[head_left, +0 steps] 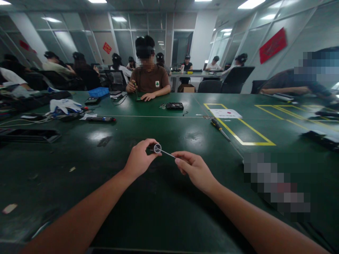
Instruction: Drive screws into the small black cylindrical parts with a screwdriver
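Note:
In the middle of the head view my left hand is closed round a small dark cylinder, whose open end with a pale round rim faces me. My right hand pinches a thin metal rod. The rod slants up to the left and its far tip reaches the cylinder's open end; how deep it goes I cannot tell. The rod's other end is hidden in my right fingers. Both hands are held above the green table.
A screwdriver lies right of my hands, near yellow tape and a white sheet. A dark device lies beyond. White gloves, cables and a blue bin are at left. A co-worker sits opposite.

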### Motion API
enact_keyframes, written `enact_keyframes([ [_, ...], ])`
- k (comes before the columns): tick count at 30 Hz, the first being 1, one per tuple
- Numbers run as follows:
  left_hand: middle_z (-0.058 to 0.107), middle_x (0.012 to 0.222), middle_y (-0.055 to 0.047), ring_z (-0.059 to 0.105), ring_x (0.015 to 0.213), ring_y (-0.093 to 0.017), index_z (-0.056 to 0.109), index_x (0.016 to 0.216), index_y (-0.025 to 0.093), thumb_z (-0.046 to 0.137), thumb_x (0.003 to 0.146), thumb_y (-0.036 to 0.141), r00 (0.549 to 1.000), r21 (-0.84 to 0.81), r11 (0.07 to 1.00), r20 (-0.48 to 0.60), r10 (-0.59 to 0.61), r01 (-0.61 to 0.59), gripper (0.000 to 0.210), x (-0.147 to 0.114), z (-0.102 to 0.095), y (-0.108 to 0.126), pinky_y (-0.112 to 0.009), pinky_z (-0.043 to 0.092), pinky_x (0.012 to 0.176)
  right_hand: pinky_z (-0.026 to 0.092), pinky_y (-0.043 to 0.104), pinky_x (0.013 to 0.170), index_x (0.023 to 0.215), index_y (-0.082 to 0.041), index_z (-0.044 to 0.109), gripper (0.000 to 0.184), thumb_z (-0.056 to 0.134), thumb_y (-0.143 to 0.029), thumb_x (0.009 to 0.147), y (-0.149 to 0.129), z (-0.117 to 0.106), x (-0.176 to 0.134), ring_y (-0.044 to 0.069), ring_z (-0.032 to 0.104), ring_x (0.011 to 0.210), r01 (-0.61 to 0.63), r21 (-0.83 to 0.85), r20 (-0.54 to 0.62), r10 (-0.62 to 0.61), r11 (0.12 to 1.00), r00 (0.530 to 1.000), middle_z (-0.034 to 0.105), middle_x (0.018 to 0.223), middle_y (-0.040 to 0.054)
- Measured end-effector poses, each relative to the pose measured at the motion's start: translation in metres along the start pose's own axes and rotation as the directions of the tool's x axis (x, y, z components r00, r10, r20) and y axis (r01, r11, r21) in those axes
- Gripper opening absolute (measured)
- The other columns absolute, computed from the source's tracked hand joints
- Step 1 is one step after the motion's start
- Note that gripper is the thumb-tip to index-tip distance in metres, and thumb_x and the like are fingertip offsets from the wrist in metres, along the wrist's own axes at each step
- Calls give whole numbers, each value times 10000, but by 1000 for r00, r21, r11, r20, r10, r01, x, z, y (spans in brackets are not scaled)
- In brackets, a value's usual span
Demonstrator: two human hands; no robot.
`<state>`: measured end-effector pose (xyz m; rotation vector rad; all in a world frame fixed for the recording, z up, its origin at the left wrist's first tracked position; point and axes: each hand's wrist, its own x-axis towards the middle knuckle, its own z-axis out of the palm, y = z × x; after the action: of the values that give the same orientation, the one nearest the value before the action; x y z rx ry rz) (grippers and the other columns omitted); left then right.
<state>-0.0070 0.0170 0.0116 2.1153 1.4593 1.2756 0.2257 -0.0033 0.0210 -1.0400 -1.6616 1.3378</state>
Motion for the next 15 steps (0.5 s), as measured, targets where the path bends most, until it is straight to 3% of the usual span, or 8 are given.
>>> enact_keyframes([
  [11,732,1038,-4,679,967,-203,686,1078,248,822,793,205,999,49,998,33,35,-36,318,0,0,2,-356,518,871,400,276,536,1037,-223,657,165,645,-341,923,-1,1,0,127,532,556,-48,-156,-80,36,987,996,595,638,-47],
  [15,731,996,-2,672,928,-206,692,1037,247,827,785,211,997,98,995,76,22,-29,289,1,0,2,-342,508,824,467,299,629,1003,-222,657,158,699,-327,893,-1,1,-1,142,599,639,11,-41,-88,-14,999,996,652,712,-25],
])
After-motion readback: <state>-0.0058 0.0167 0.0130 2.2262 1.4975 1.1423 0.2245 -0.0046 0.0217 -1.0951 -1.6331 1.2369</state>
